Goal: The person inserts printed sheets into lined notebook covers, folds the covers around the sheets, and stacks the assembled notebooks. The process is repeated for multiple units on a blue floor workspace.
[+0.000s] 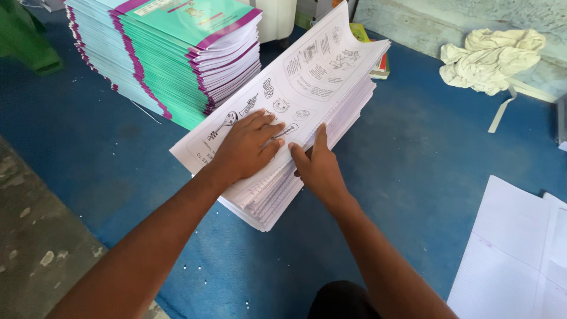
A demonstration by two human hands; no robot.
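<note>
We kneel over a blue floor mat (413,159), with a tall pile of teal-and-purple covered booklets (171,53) at upper left and a lower stack of white printed sheets (307,100) lying slantwise before us, a crumpled cloth (490,56) well apart. Our left hand (248,145) lies flat on the top sheet, fingers spread and gripping nothing. Our right hand (319,168) sits at the stack's near edge, fingers tucked among the pages; we cannot tell how many they hold. The far end curls upward, so uneven pressure could let sheets slide, crease or fan out of line.
</note>
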